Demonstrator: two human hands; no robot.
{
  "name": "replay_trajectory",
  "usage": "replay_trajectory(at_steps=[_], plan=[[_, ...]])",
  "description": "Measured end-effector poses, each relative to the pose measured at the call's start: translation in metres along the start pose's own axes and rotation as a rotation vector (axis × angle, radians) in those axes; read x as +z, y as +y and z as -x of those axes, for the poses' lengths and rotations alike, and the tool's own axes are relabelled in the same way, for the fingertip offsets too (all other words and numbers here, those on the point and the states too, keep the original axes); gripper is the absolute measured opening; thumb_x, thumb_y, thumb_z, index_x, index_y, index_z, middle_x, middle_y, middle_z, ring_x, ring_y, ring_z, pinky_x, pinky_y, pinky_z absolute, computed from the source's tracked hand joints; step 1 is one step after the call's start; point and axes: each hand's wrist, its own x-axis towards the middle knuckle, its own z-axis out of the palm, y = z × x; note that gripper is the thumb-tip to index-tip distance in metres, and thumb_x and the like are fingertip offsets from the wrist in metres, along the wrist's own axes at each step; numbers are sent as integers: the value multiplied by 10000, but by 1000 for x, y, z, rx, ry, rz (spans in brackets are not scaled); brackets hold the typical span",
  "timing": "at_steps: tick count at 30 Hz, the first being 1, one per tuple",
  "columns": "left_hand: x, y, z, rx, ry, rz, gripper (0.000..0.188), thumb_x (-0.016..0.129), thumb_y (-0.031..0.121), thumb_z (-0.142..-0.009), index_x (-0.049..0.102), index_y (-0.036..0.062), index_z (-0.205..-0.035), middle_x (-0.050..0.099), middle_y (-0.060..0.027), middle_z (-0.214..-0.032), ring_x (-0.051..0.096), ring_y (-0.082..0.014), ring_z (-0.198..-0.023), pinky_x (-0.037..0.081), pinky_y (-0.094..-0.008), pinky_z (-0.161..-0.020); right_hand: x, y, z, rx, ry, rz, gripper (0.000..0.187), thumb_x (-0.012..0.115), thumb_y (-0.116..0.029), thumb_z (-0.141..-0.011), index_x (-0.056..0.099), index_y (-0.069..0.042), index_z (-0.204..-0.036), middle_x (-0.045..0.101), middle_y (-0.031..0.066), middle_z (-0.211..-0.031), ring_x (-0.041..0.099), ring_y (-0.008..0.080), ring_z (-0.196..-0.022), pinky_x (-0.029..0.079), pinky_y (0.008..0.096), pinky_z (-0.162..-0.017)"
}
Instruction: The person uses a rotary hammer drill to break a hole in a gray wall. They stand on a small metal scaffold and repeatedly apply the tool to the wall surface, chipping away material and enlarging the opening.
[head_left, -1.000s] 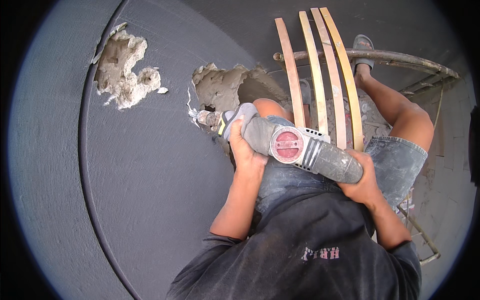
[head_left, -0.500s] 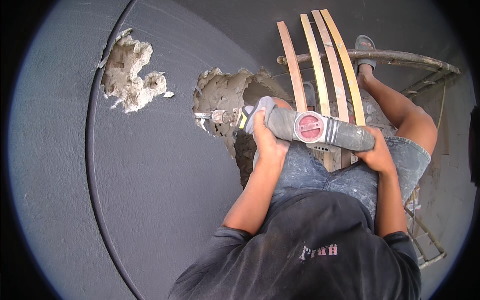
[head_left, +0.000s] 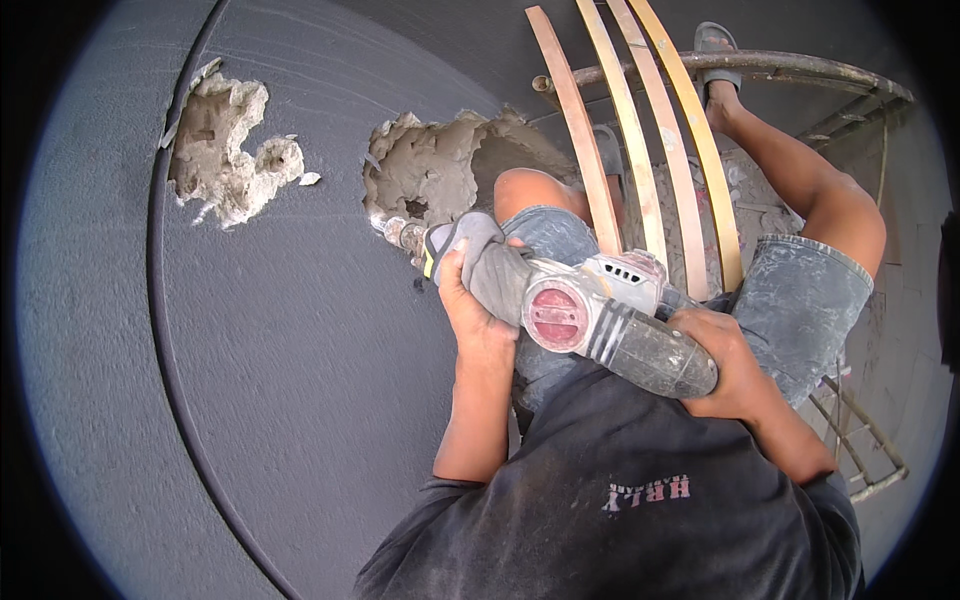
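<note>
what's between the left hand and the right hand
In the head view, the grey body of the power tool, with its round red cap, spans the stretch between the left hand and the right hand.

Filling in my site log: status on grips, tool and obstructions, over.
Left grip on front of demolition hammer, right grip at rear. Bit tip at edge of larger wall hole, contact unclear. Four wooden strips beyond tool, away from tip.

Pipe rail: metal, dirty, carries slats
Slats: four, wooden, side by side with gaps, lying across rail
Floor: lower down, pale rubble scattered on it, seen past slats
</note>
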Motion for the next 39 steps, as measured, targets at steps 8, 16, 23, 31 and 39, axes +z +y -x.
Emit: replay_trajectory(at_steps=[8,16,23,31,39], plan=[[41,-17,-26,-40,97,-14,414,612,371,-895,667,33,-1127,725,-183,-995,716,-327,-895,615,-463,-832,-11,45,9,185,273,72,622,872,-98,-651,679,21,-1231,704,228,-1209,652,414,-1159,481,441,-1038],[43,-55,-30,-161,44,50,446,634,360,-910,630,30,-1209,707,-187,-1069,704,-331,-972,601,-476,-881,-31,78,53,180,300,138,643,890,-112,-628,679,8,-1223,693,218,-1243,642,368,-1195,473,437,-1053],[39,-32,-11,-97,105,-69,394,600,355,-946,661,25,-1152,730,-224,-1013,720,-336,-906,611,-472,-848,-28,51,19,62,255,41,480,838,-102,-634,688,36,-1068,731,198,-980,730,388,-920,550,411,-869],[33,-21,-8,-92,130,-85,436,635,355,-951,629,10,-1217,730,-229,-1016,723,-330,-903,609,-460,-841,-11,50,27,76,67,-44,655,863,-105,-661,613,2,-1256,681,194,-1214,663,368,-1121,473,445,-1005],[24,-5,-19,-52,97,-86,416,646,334,-944,645,1,-1193,734,-213,-995,734,-327,-881,626,-444,-799,5,23,0,36,251,69,428,803,-79,-675,670,29,-1067,705,197,-966,723,378,-889,547,386,-790]])
